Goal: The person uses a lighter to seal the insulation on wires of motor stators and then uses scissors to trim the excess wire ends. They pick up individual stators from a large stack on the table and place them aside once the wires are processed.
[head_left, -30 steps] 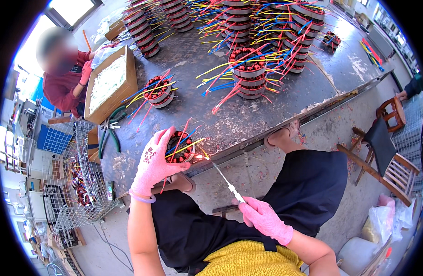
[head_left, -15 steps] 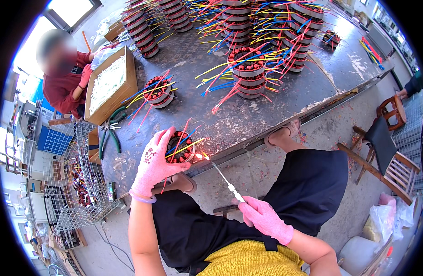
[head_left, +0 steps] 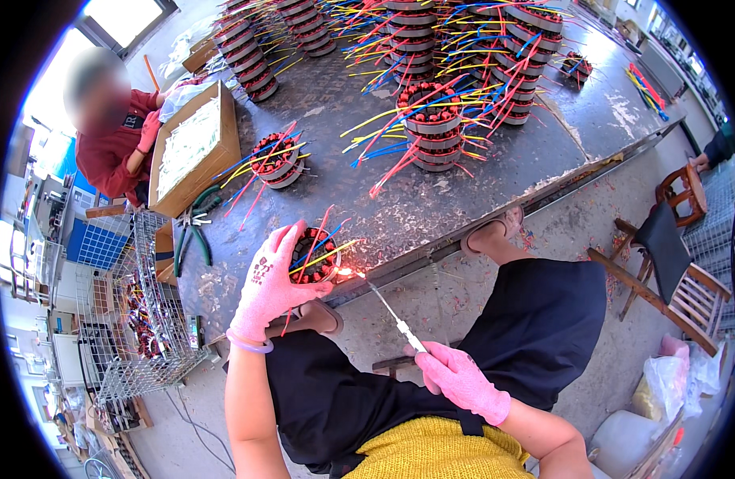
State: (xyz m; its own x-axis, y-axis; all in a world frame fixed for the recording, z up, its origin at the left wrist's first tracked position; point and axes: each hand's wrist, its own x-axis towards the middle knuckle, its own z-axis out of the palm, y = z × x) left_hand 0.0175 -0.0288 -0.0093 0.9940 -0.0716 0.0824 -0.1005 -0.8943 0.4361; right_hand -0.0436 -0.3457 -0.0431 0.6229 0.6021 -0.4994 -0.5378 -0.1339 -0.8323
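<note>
My left hand (head_left: 262, 289), in a pink glove, is wrapped round a motor stator (head_left: 314, 255) at the table's near edge. Red, blue and yellow wires stick out of its red windings. In my right hand (head_left: 465, 385), also gloved, is a slim white-handled torch (head_left: 399, 323) with a thin metal tube. An orange glow and small flame (head_left: 349, 273) show between the tube's tip and the stator's right side. Beyond my left hand a short stack of stators (head_left: 276, 162) stands on the table, and a taller stator stack (head_left: 433, 132) is to its right.
More tall stator stacks (head_left: 411, 40) fill the table's (head_left: 359, 203) far side. Green-handled pliers (head_left: 193, 231) lie by a cardboard box (head_left: 193, 152) of white pieces. A co-worker (head_left: 112, 136) is at far left. A wire basket (head_left: 148, 319) stands left, a wooden chair (head_left: 663, 271) right.
The flame's glow at the stator's side has shifted shape slightly, and the torch tip has moved very little. Both hands keep their hold.
</note>
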